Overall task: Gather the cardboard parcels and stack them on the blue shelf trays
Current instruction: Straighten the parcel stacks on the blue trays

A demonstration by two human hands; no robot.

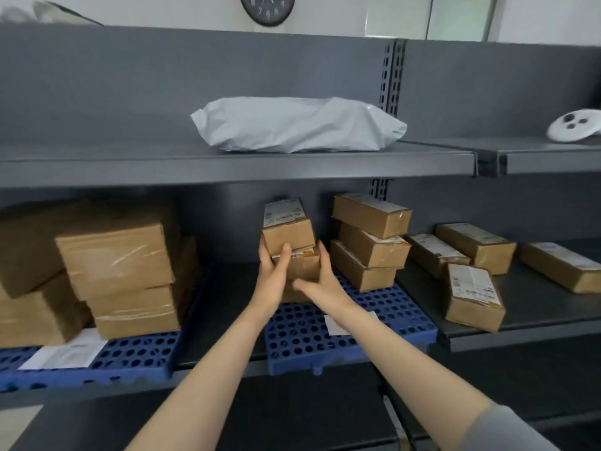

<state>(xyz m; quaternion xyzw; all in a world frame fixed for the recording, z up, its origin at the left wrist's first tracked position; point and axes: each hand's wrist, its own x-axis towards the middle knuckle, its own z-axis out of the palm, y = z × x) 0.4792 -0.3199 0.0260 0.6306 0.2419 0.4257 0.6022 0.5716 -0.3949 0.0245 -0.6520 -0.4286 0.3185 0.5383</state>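
On the middle blue tray [292, 346], near its back edge, I have the small stack [289, 237] clamped between both hands. My left hand [271, 278] grasps its left side with the thumb laid across the front. My right hand [322, 281] grasps the right side, lower down. The top parcel sits a little askew on the one beneath, so I judge the job now is to square the pile. I would press evenly from both sides, keep the base flat on the tray, and let go only once nothing rocks. The neighbouring stack [370, 245] stands just beside it toward the tray's right edge. I would slide the pile rather than lift it, and keep my right wrist from nudging that stack.

Counting down from the biggest:
- One grey shelf unit [227, 167] carries everything.
- There are two blue trays, the middle one and the left blue tray [136, 356].
- The left tray holds the large parcels [113, 255], at least four. The ones behind are too hidden for me to be sure.
- One white mailer bag [292, 125] lies on the board above.
- The neighbouring stack has three parcels.
- My own stack looks like three, the lowest mostly hidden by my hands.
- Four loose parcels [471, 294] lie on the bare board to the right, off any tray, so I judge those are what is left to gather.
- Two paper slips [65, 353] lie on the trays, one on each.
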